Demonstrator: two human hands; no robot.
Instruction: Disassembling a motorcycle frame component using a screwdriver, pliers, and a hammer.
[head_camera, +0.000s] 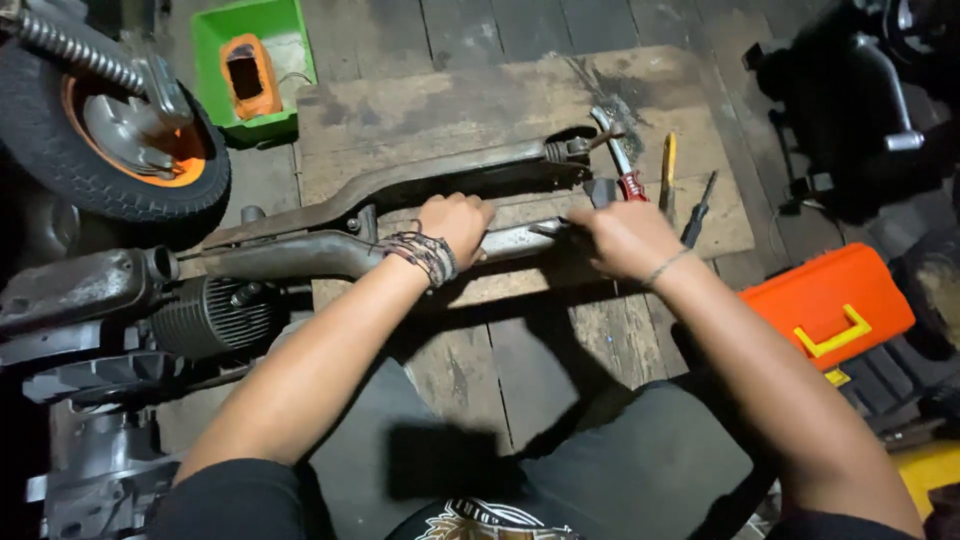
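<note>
Right hand (625, 238) hides the metal pipe (510, 240) end.

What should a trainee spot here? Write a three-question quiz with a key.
1. True or false: the left hand grips the metal pipe.
2. Which lies right of the right hand? A. green bin B. orange toolbox C. wheel
3. What colour is the wheel hub?

Key:
1. True
2. B, the orange toolbox; the green bin sits upper left.
3. Orange
</note>
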